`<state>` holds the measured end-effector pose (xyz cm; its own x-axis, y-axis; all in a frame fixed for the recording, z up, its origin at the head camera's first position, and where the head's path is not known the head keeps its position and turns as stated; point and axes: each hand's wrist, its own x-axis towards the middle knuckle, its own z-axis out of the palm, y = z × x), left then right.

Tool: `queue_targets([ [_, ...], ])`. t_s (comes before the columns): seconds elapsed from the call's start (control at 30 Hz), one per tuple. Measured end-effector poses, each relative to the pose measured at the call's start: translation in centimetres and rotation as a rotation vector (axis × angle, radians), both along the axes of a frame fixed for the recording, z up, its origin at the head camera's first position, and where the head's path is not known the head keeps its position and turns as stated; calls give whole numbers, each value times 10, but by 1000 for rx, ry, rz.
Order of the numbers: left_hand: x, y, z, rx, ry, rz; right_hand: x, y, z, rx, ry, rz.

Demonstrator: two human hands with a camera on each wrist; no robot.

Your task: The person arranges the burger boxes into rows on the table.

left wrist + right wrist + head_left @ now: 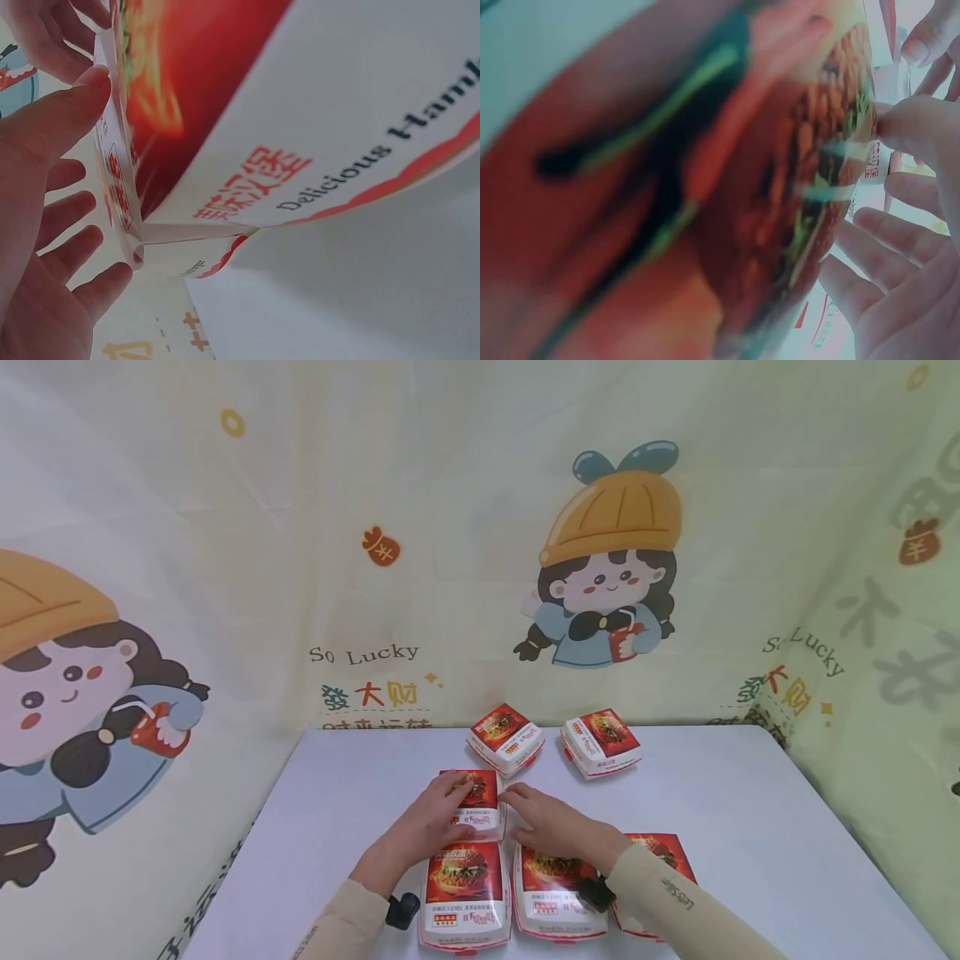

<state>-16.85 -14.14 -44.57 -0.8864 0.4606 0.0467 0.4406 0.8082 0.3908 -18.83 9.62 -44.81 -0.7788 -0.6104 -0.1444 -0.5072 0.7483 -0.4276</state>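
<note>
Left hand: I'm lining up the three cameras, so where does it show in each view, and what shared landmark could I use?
Head: left hand below centre, overlapping the left part of a burger box.
Left wrist: along the left edge, thumb uppermost.
Right wrist: upper right corner, partly in view.
Shared landmark: the right hand, top left in the left wrist view, at the right edge in its own.

The backdrop (457, 568) reads "So Lucky", a box (255, 127) "Delicious".

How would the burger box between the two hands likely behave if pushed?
The burger box should slide rather than roll or tip, being low and squarish. It looks like folded card, so it may be fairly stiff yet dent if squeezed hard.
</note>
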Motion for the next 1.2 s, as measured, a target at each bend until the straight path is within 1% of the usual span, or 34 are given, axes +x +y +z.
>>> queue_targets([
  [0.13, 0, 0, -1, 5, -12, 3, 3, -1, 4, -6, -26, 12],
  [0.23, -1, 0, -1, 7, -11, 2, 3, -1, 6, -5, -23, 9],
  [0.5, -5, 4, 1, 0, 23, 19, -4, 2, 7, -12, 34, -10],
  [0.6, -8, 8, 3, 9, 25, 40, -9, 5, 7, -29, 81, -18],
  [0.7, -12, 13, 5, -6, 36, 74, -14, 8, 8, -39, 141, -38],
  [0.87, -18, 21, 7, -38, 89, 99, -26, 16, 9, -59, 264, -68],
  [1.03, -26, 29, 10, -90, 144, 100, -39, 21, 10, -66, 322, -77],
  [1.13, -32, 34, 12, -126, 178, 93, -46, 21, 9, -70, 333, -90],
  [1.2, -37, 36, 12, -143, 185, 90, -50, 21, 8, -77, 353, -93],
])
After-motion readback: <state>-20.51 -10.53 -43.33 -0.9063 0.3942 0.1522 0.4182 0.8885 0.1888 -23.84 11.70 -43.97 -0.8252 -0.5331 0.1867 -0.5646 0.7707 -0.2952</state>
